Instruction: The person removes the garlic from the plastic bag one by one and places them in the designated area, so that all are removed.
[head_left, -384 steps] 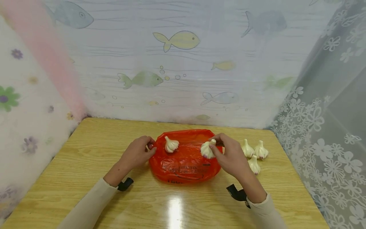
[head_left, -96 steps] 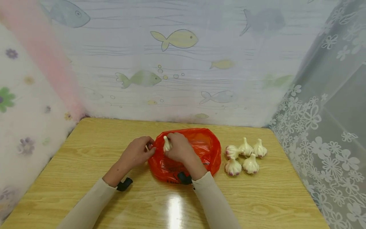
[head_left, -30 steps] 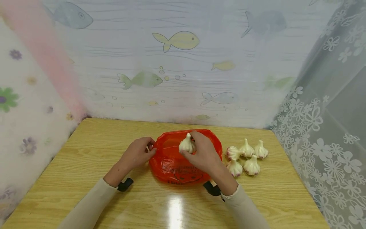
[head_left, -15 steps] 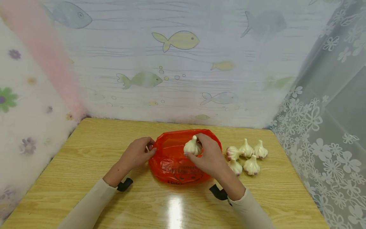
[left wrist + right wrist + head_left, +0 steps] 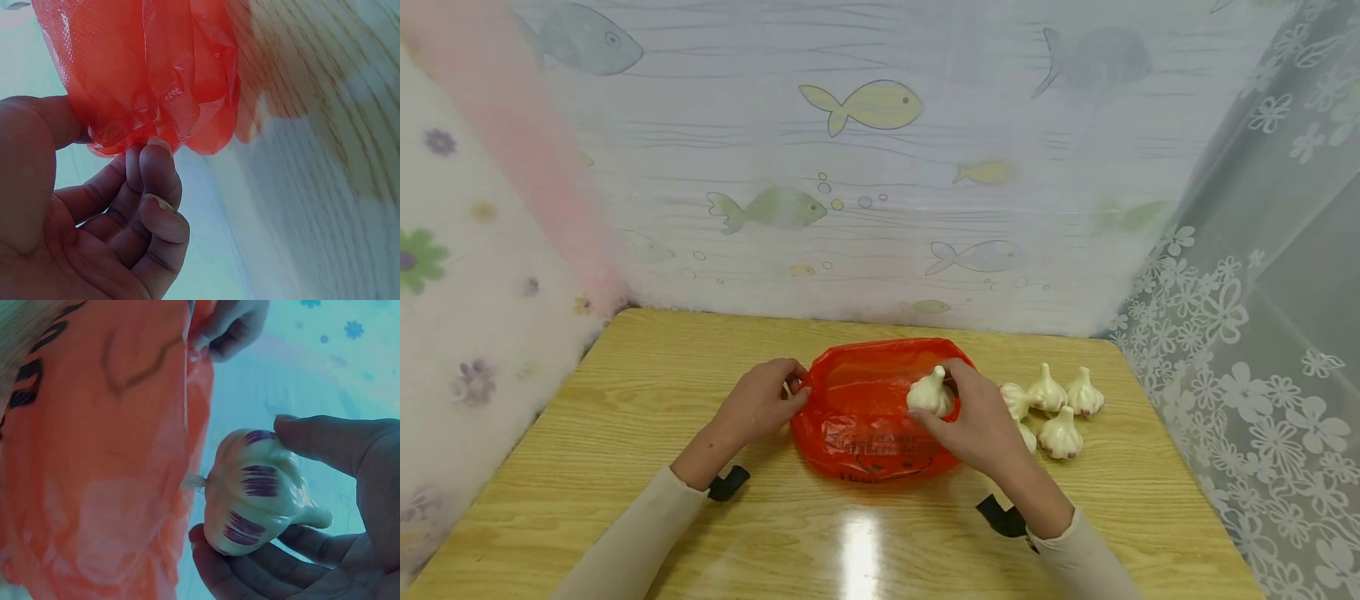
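Observation:
A red plastic bag (image 5: pixel 880 433) with dark print lies mouth up on the wooden table. My left hand (image 5: pixel 767 392) pinches its left rim; the left wrist view shows the thumb and fingertips on the thin plastic (image 5: pixel 137 69). My right hand (image 5: pixel 977 417) holds a white garlic bulb (image 5: pixel 931 395) by its sides, above the right part of the bag's mouth. Purple streaks mark the garlic bulb (image 5: pixel 256 494) in the right wrist view. More garlic bulbs (image 5: pixel 1062 435) stand grouped on the table beyond my right hand, which partly covers two of them.
The wooden table (image 5: pixel 587 467) ends at a fish-patterned curtain (image 5: pixel 880 250) behind the bag. A flowered curtain (image 5: pixel 1225 333) hangs along the right side, another patterned cloth (image 5: pixel 490 292) along the left.
My right hand has lifted the garlic bulb from the bag's left part and carried it right. Earlier, another bulb joined the group on the table. My left hand has stayed on the rim.

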A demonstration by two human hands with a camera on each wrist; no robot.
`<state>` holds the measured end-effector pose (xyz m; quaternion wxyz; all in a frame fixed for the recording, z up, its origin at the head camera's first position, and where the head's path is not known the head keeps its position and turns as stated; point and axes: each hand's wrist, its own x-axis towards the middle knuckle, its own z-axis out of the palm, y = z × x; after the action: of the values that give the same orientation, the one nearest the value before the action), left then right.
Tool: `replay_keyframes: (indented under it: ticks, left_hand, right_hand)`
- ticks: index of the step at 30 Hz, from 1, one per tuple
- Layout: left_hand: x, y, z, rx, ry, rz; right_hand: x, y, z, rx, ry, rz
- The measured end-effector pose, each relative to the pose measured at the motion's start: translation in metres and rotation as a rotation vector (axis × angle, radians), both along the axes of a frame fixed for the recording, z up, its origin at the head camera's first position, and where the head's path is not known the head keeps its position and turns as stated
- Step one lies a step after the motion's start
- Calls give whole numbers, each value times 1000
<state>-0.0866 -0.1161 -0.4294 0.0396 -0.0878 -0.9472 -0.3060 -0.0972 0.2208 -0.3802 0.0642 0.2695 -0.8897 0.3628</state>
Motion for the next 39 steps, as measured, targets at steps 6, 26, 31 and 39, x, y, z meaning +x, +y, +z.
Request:
replay_keyframes:
  ticks: [6, 26, 31, 39]
  left_hand:
    - [0, 2, 2, 2, -1, -2]
    - [0, 3, 1, 3, -10, -9]
    - [0, 2, 1, 3, -17, -5]
    - [0, 0, 1, -3, -20, 4]
  right_hand:
    - [-4, 18, 2, -4, -31, -21]
    - [-21, 62, 22, 49, -210, -114]
    - [-21, 69, 29, 49, -198, -137]
    - [-19, 81, 37, 74, -181, -171]
